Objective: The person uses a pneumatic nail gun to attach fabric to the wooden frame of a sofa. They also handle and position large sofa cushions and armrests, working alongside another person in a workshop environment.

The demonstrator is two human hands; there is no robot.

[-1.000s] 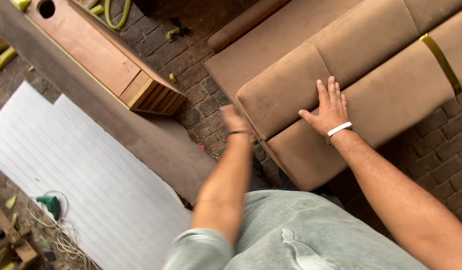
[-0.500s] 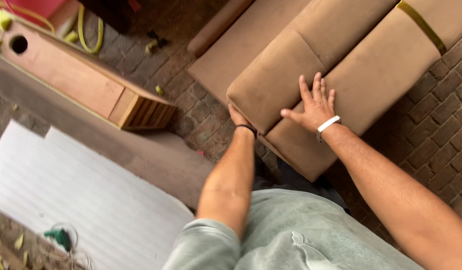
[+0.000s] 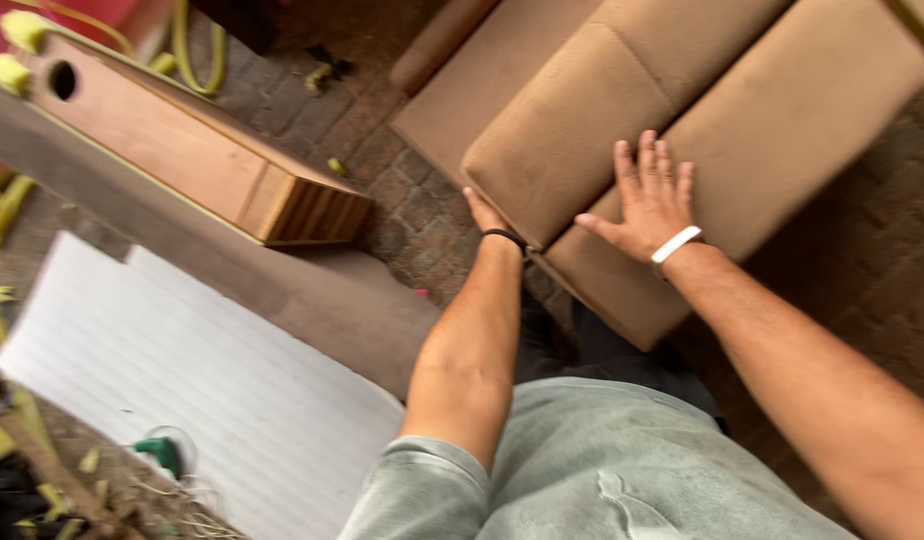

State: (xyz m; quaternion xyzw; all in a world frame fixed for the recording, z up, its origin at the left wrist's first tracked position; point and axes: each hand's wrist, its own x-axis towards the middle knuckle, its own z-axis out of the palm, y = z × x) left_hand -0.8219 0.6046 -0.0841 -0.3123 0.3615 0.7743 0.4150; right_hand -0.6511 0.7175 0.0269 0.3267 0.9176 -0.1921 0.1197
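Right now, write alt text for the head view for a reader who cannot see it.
A person's right hand lies flat on a brown upholstered cushion while the left hand grips its end, over a brick floor. To the left lie a wooden box and a white sheet.

right hand (image 3: 650, 200) on cushion (image 3: 742, 150); wooden box (image 3: 197, 160) left.
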